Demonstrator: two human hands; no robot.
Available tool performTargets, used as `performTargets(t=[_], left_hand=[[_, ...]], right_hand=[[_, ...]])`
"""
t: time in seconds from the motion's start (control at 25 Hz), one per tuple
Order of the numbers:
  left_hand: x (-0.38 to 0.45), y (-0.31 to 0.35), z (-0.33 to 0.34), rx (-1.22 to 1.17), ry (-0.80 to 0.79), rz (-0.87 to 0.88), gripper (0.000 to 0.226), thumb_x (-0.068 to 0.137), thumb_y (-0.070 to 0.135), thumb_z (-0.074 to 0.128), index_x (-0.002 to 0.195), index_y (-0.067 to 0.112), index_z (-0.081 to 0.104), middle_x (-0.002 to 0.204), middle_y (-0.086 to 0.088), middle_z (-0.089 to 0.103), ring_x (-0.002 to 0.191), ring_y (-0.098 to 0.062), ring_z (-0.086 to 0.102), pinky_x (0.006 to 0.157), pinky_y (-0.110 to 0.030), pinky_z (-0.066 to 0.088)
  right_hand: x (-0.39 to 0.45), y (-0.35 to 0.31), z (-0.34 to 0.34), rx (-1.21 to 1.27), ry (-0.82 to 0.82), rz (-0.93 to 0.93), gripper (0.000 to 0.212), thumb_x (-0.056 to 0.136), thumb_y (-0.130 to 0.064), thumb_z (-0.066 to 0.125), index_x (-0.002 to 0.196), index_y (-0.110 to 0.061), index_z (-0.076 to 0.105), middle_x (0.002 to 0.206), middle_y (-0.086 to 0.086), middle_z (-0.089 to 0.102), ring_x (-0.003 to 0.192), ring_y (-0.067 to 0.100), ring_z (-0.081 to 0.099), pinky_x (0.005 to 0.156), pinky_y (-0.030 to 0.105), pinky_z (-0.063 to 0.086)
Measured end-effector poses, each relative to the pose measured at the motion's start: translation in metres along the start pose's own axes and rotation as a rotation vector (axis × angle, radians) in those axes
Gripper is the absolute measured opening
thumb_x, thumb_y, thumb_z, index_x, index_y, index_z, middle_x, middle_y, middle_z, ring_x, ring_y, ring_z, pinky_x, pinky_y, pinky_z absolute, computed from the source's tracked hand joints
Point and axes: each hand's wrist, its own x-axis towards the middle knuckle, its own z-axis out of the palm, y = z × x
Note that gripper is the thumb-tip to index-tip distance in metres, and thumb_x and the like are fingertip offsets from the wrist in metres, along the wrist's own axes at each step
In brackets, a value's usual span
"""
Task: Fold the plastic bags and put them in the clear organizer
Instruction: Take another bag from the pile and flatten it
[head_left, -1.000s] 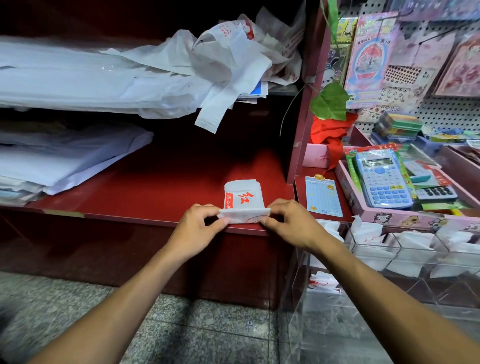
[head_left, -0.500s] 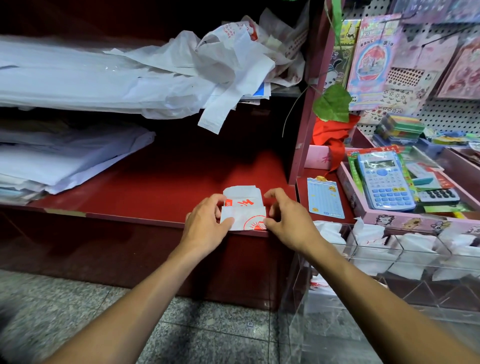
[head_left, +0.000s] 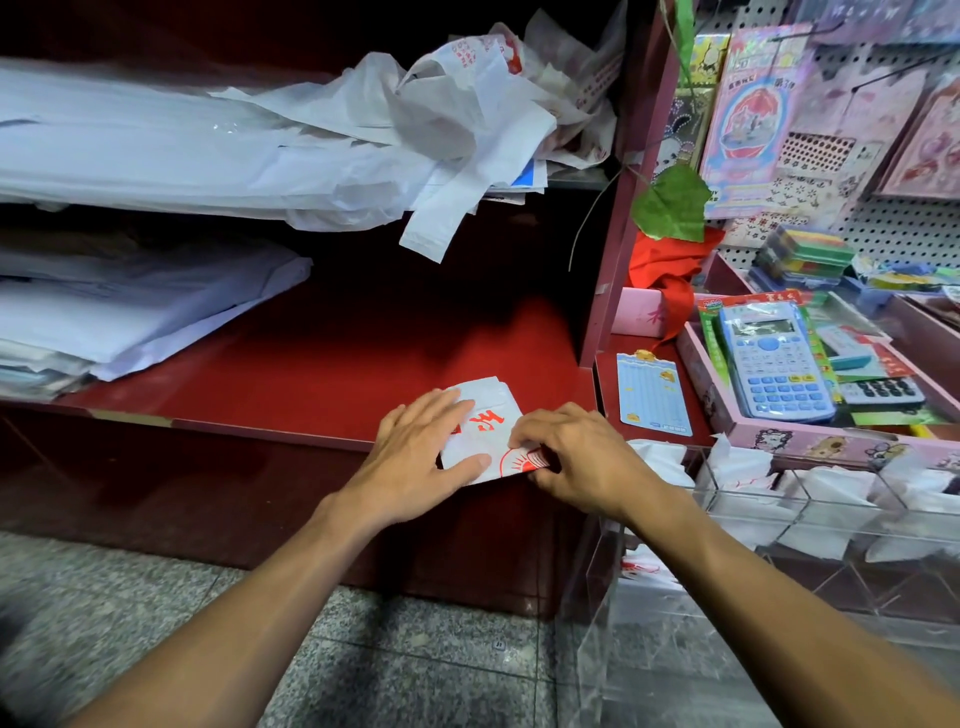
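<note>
Bag (head_left: 480, 439) lies part-folded at the shelf (head_left: 322, 374) edge; left hand (head_left: 421, 457) presses it flat, right hand (head_left: 566, 457) pinches its corner. Organizer (head_left: 779, 499) seemingly holds several folded; a pile (head_left: 415, 130) remains.

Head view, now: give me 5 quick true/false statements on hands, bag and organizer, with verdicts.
1. The left hand lies flat on the folded bag with fingers straight. True.
2. The right hand is off the bag, reaching into the clear organizer. False: it pinches the bag's near right corner on the red shelf.
3. The clear organizer already holds folded white bags. True.
4. The folded bag is plain white with no print. False: it carries red print.
5. The blue calculator sits on the red shelf beside the bag. False: it lies in the pink tray to the right.
</note>
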Motion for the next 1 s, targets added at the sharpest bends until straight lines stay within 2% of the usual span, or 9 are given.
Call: performTargets(t=[0.12,0.24,0.36,0.44,0.68,0.76,0.84,0.92,1.0], left_hand=[[-0.001,-0.001,0.002,0.018,-0.102,0.044,0.098,0.072,0.086,0.026,0.153,0.031,0.028,0.163,0.011,0.018,0.149,-0.002,0.003,0.121,-0.042,-0.004],[-0.002,-0.001,0.000,0.022,-0.121,0.080,0.104,0.068,0.087,0.043,0.154,0.031,0.025,0.162,0.014,0.017,0.148,0.001,0.002,0.121,-0.039,-0.008],[-0.003,-0.003,0.002,0.086,-0.004,0.165,0.089,0.071,0.063,0.072,0.148,0.031,0.039,0.154,0.013,0.033,0.144,-0.007,0.020,0.115,-0.029,0.004],[-0.002,-0.005,0.001,0.052,0.065,0.159,0.073,0.073,0.051,0.076,0.138,0.032,0.051,0.144,0.014,0.044,0.134,-0.009,0.033,0.104,-0.025,0.013],[0.000,-0.004,-0.002,-0.016,0.052,0.115,0.056,0.081,0.051,0.066,0.134,0.033,0.057,0.140,0.020,0.052,0.135,-0.003,0.037,0.101,-0.023,0.014],[-0.002,-0.001,-0.004,-0.064,0.060,0.106,0.055,0.081,0.048,0.063,0.133,0.032,0.057,0.137,0.018,0.055,0.132,-0.006,0.043,0.107,-0.027,0.019],[-0.003,0.002,-0.006,-0.216,0.076,0.058,0.044,0.086,0.037,0.068,0.129,0.033,0.057,0.128,0.019,0.060,0.122,-0.007,0.051,0.110,-0.030,0.028],[-0.002,0.004,-0.009,-0.412,0.115,-0.009,0.026,0.089,0.030,0.067,0.115,0.034,0.063,0.113,0.020,0.068,0.111,0.000,0.060,0.102,-0.028,0.042],[0.001,0.004,-0.009,-0.472,0.186,-0.083,0.018,0.088,0.041,0.060,0.096,0.026,0.067,0.092,0.013,0.072,0.094,-0.004,0.066,0.091,-0.034,0.050]], right_hand=[[0.000,0.003,0.003,0.089,0.052,0.022,0.036,0.083,-0.025,0.067,0.118,-0.032,0.063,0.120,-0.017,0.062,0.103,0.018,0.051,0.091,0.039,0.041],[0.001,0.006,0.004,0.167,0.069,0.021,0.026,0.084,-0.025,0.070,0.109,-0.031,0.068,0.114,-0.017,0.065,0.098,0.017,0.053,0.090,0.041,0.044],[0.001,0.010,0.005,0.223,0.093,0.036,0.016,0.084,-0.024,0.072,0.100,-0.030,0.072,0.121,-0.016,0.060,0.101,0.015,0.051,0.094,0.042,0.042],[0.000,0.010,0.005,0.244,0.111,0.040,0.015,0.084,-0.023,0.072,0.098,-0.029,0.071,0.127,-0.015,0.055,0.104,0.014,0.048,0.096,0.041,0.041],[0.007,0.002,0.003,0.204,0.116,0.058,0.058,0.078,-0.023,0.066,0.132,-0.033,0.049,0.142,-0.011,0.045,0.113,0.017,0.046,0.097,0.038,0.039],[0.009,0.000,0.004,0.211,0.071,0.098,0.051,0.082,-0.025,0.063,0.131,-0.033,0.053,0.124,-0.007,0.060,0.111,0.018,0.049,0.096,0.037,0.039],[0.011,-0.002,0.003,0.272,0.081,0.141,0.033,0.086,-0.024,0.064,0.118,-0.031,0.062,0.100,-0.013,0.064,0.102,0.018,0.054,0.090,0.034,0.041],[0.012,-0.002,0.000,0.416,0.156,0.210,0.018,0.087,-0.025,0.066,0.103,-0.031,0.066,0.087,-0.013,0.067,0.087,0.015,0.060,0.078,0.032,0.046],[0.013,-0.001,0.001,0.566,0.206,0.291,0.012,0.085,-0.028,0.069,0.097,-0.030,0.065,0.083,-0.009,0.069,0.079,0.012,0.062,0.075,0.032,0.049]])
